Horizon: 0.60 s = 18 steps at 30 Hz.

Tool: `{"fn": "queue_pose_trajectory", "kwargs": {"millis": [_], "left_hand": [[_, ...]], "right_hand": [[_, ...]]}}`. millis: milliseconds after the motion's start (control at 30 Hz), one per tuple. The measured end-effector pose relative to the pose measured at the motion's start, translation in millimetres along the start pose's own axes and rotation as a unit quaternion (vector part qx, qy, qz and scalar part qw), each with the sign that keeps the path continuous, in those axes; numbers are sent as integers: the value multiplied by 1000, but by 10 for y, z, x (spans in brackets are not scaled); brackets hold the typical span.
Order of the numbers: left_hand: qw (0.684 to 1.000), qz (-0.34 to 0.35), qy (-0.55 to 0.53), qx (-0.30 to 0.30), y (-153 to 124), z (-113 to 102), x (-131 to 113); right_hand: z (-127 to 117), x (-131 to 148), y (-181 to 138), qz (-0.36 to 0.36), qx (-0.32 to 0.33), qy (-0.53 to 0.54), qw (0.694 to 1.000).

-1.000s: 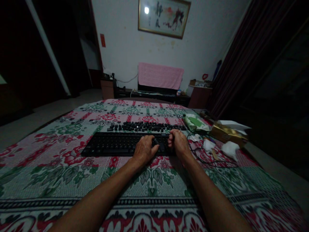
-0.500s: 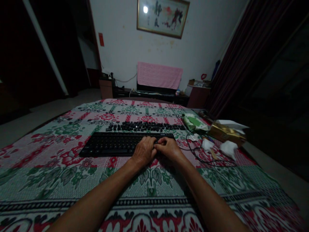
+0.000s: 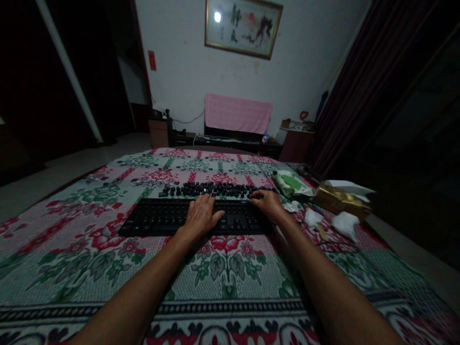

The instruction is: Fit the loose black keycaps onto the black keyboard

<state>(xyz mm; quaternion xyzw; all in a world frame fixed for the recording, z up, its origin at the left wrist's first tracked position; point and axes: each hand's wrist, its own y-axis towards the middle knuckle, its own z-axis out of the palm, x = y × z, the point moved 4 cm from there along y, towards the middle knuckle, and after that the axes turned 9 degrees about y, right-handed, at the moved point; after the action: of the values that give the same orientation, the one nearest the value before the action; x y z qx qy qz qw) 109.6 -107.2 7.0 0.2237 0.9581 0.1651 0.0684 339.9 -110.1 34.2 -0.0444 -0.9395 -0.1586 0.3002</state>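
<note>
A black keyboard [image 3: 161, 218] lies across the patterned cloth in front of me, many of its key positions stripped of their caps. My left hand [image 3: 201, 214] rests on its middle, fingers stretched forward and thumb spread to the right, holding nothing. Behind the keyboard runs a heap of loose black keycaps [image 3: 219, 188]. At the right end of this heap, just past the keyboard's back edge, my right hand [image 3: 269, 203] has thumb and forefinger closed in a pinch, apparently on a small dark keycap. The fingertips partly cover it.
To the right lie a green-and-white tissue pack [image 3: 292, 183], a gold box [image 3: 341, 199], crumpled white tissues [image 3: 345, 224] and a black cable [image 3: 338, 245]. A flowered tablecloth [image 3: 143, 268] covers the table. A pink towel [image 3: 237, 113] hangs on the far side of the room.
My hands were together over the keyboard's right part. The left has slid left and spread out its fingers; the right has moved forward and right to the loose keycaps.
</note>
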Motion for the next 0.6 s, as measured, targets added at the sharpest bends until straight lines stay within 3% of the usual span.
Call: {"fn": "queue_pose_trajectory", "kwargs": {"millis": [200, 600], "left_hand": [[998, -6, 24, 59, -4, 54, 0], [999, 0, 31, 9, -60, 23, -75]], "right_hand": [[98, -176, 338, 32, 39, -63, 997], [220, -338, 540, 42, 98, -85, 991]]}}
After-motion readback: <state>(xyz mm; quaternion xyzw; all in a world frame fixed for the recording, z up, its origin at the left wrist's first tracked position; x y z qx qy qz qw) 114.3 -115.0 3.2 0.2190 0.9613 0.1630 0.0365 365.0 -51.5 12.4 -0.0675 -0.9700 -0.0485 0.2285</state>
